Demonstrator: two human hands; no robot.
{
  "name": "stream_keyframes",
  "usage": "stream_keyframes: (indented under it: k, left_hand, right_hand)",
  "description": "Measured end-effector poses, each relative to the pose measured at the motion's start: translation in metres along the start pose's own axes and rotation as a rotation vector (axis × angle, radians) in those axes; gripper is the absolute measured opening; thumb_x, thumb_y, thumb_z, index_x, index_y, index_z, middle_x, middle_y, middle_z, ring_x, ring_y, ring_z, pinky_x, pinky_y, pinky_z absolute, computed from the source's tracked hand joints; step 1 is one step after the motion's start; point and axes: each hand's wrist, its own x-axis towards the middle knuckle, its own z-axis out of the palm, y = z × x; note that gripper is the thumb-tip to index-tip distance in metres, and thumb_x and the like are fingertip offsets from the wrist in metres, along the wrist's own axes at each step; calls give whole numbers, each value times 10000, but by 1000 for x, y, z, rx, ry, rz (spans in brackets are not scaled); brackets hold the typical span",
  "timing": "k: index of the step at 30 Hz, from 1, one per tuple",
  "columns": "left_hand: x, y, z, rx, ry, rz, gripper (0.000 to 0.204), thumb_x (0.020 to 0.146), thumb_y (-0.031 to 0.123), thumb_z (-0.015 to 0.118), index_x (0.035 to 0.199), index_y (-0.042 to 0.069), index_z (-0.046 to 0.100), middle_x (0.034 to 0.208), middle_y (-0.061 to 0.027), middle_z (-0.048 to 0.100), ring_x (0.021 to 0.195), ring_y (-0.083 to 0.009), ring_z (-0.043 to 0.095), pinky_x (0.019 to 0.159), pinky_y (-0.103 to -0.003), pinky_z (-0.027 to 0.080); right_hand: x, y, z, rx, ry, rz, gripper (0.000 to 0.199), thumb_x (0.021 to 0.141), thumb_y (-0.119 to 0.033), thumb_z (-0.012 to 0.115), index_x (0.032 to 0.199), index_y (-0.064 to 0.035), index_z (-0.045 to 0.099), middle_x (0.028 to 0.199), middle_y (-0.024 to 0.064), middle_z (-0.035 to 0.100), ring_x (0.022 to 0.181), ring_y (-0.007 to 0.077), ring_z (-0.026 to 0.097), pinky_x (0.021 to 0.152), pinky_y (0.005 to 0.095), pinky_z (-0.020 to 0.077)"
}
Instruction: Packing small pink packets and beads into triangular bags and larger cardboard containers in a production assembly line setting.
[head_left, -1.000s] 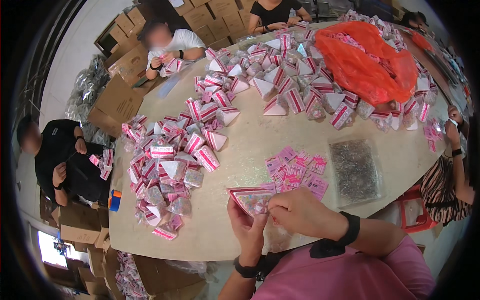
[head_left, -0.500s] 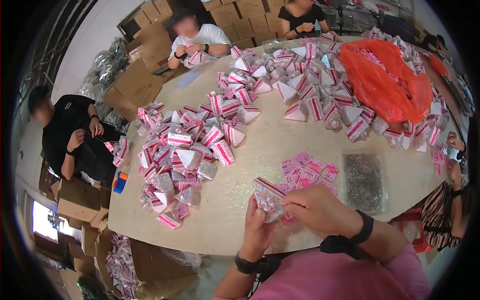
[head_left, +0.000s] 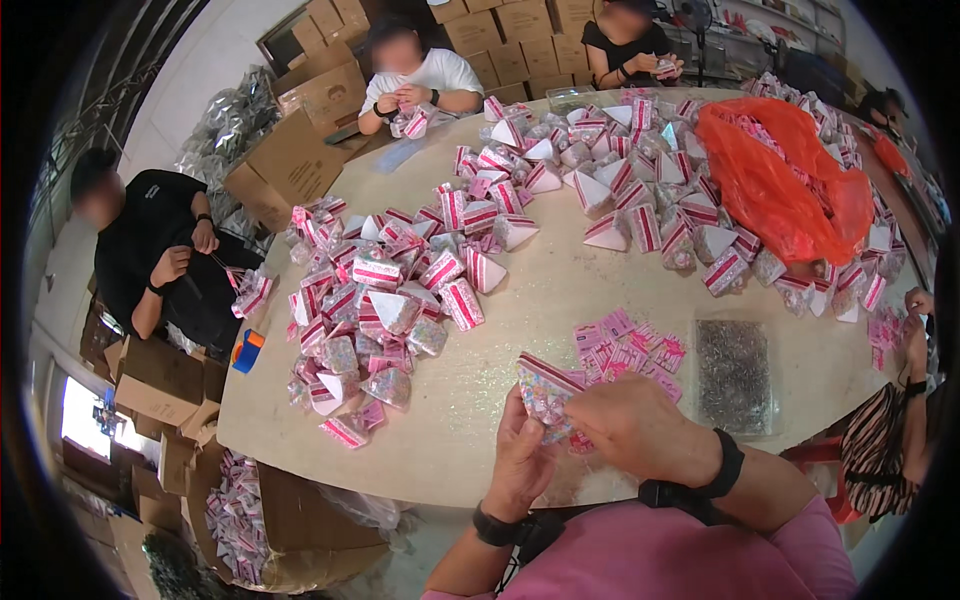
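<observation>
My left hand (head_left: 522,462) holds a wedge-shaped packet (head_left: 545,396), like a cake slice, with speckled pastel glitter and a dark pink and white striped edge. Its thumb lies across the front of the packet. At the packet's right side, my right hand (head_left: 640,425) is closed with its fingertips pinched together; what they grip is hidden. Just beyond that hand lie loose pink printed cards (head_left: 612,340), partly covered by it. A clear shallow tray (head_left: 737,375) of fine dark metal pieces sits to the right of the cards.
Heaps of similar wedge packets (head_left: 380,290) cover the table's left and far side. A red plastic bag (head_left: 780,180) lies at the far right, and blue-orange tape (head_left: 247,352) at the left edge. A carton (head_left: 325,530) of packets stands below. Several people work around the table.
The view has shifted slightly, so the table's contents sit a little lower and further right. Both hands keep hold at the packet, which is tilted a bit differently.
</observation>
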Motion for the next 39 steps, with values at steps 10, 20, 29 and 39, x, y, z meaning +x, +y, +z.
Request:
stream_keyframes:
  k: [10,20,29,39]
  left_hand:
    - [1,1,4,82,59,46,760,787,347,740,1366,91,319,1263,-62,499,1162,-199,501,981,-387,407]
    - [3,-1,3,94,90,133,778,752,273,782,1339,99,302,1234,-73,489,1128,-209,515,955,-373,432]
    - [1,-3,3,199,183,262,820,718,259,812,1323,87,286,1234,-88,461,1119,-218,508,885,-358,478]
    - [-2,-4,2,351,246,387,832,691,225,835,1299,39,298,1220,-102,432,1132,-203,462,976,-348,401]
  right_hand:
    - [2,0,-2,38,-40,-5,68,760,-91,589,745,-55,533,660,93,560,616,313,572,567,415,432]
    - [2,-1,-3,44,-90,28,74,797,-88,523,813,-18,540,728,149,618,665,344,621,560,445,468]
    - [0,-4,5,38,-37,74,55,777,-89,568,762,-49,534,667,112,569,626,321,587,553,430,448]
    - [-1,-8,6,-48,-57,66,66,769,-99,573,754,-49,533,662,113,577,612,309,595,544,429,449]
